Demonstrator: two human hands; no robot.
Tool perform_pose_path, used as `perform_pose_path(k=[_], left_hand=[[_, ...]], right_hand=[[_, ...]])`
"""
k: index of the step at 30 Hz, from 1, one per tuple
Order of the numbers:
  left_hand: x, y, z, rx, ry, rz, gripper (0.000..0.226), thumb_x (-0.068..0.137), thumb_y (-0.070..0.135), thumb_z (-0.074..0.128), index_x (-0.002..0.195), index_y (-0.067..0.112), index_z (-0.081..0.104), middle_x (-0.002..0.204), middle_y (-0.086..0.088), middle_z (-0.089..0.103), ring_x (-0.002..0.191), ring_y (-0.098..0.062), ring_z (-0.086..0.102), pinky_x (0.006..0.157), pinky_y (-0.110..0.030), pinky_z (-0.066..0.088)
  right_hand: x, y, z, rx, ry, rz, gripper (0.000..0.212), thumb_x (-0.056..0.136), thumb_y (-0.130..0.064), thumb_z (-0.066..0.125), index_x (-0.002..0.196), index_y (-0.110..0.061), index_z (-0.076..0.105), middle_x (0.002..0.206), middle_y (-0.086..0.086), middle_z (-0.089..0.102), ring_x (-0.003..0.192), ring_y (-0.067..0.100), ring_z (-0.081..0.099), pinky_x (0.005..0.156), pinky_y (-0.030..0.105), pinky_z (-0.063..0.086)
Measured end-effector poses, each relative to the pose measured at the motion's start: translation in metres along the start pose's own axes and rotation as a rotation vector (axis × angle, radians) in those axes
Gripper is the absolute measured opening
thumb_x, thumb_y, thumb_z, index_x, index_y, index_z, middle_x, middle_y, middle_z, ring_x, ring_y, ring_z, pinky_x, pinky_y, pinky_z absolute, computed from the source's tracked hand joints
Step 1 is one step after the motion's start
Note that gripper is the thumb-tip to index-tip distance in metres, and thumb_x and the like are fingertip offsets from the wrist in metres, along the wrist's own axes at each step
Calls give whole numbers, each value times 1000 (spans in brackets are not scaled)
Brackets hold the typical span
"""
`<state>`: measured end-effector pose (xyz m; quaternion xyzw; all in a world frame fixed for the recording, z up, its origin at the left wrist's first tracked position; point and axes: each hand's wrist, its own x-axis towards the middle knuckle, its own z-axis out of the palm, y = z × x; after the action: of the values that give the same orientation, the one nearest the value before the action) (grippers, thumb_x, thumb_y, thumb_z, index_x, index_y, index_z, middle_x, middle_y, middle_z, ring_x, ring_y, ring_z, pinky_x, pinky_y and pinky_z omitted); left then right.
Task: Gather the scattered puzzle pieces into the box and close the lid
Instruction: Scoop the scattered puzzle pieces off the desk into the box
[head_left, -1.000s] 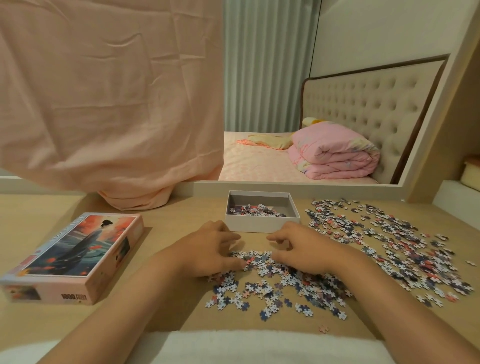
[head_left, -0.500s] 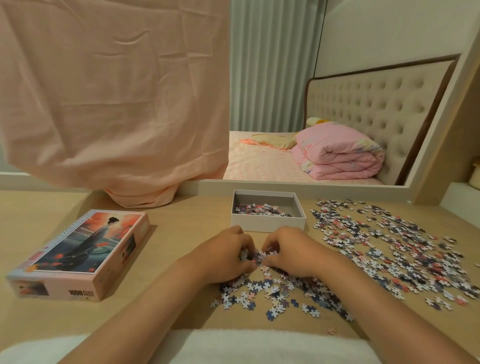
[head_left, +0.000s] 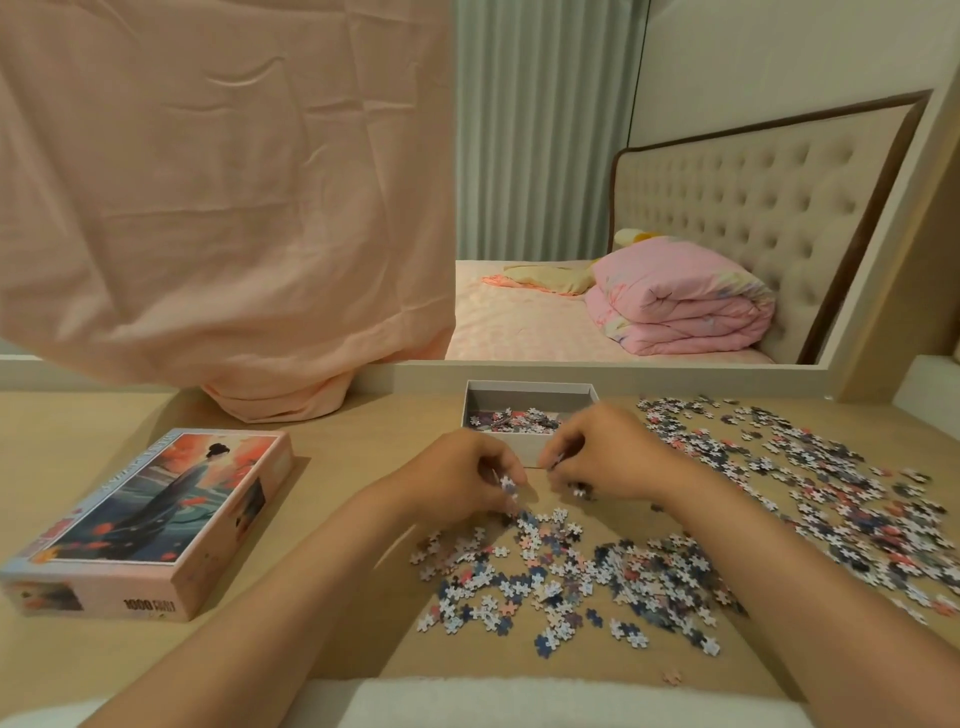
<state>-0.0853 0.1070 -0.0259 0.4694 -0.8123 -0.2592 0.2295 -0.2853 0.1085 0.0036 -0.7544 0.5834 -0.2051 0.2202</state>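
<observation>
Bedroom tabletop (head_left: 337, 467), pale wood. Left hand (head_left: 457, 478) and right hand (head_left: 602, 452) each pinch a few puzzle pieces (head_left: 509, 486) above the scatter. The open box (head_left: 530, 397) lies just beyond the fingertips, long axis crosswise, nearer the right hand. Its lid (head_left: 150, 514) sits well left of the left hand.

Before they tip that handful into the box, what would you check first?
1. Box open: ok; the lid lies aside on the left.
2. Left hand and right hand hold pieces: ok, both pinch some.
3. Hands above the opening: not ok; the left hand is short of the near wall.
4. Room in the box: ok, only a thin layer inside.
5. Grip secure: cannot tell, blurred.
6. Scattered pieces all gathered: not ok, many remain.
</observation>
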Motion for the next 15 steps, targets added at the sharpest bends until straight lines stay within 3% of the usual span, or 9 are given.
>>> perform_pose_path(k=[4,8,12,15], left_hand=[[34,5,-22,-156,125,-13,13,77,10,79,87,18,74,67,4,62,61,-9,53,64,-23,46],[69,2,-31,-166,224,-26,13,79,9,79,86,17,70,63,5,64,56,-11,58,60,-31,52],[79,-8,-20,91,206,10,4,87,25,72,91,23,71,76,13,65,68,-3,59,67,-23,45],[74,-16,-17,190,236,17,17,95,29,59,100,24,74,90,9,65,82,-9,58,74,-25,42]], right_hand=[[27,1,-21,101,164,-25,9,78,-10,81,85,-16,79,77,-5,73,65,8,67,63,23,56],[54,6,-22,119,314,-21,11,82,-11,78,91,-17,78,79,-5,71,66,9,63,48,14,46],[65,16,-14,-60,95,-56,20,93,-24,67,111,-21,76,103,0,74,88,13,64,74,24,45],[65,22,-12,-91,67,-64,27,99,-27,57,121,-20,71,114,1,71,94,12,58,78,23,38]])
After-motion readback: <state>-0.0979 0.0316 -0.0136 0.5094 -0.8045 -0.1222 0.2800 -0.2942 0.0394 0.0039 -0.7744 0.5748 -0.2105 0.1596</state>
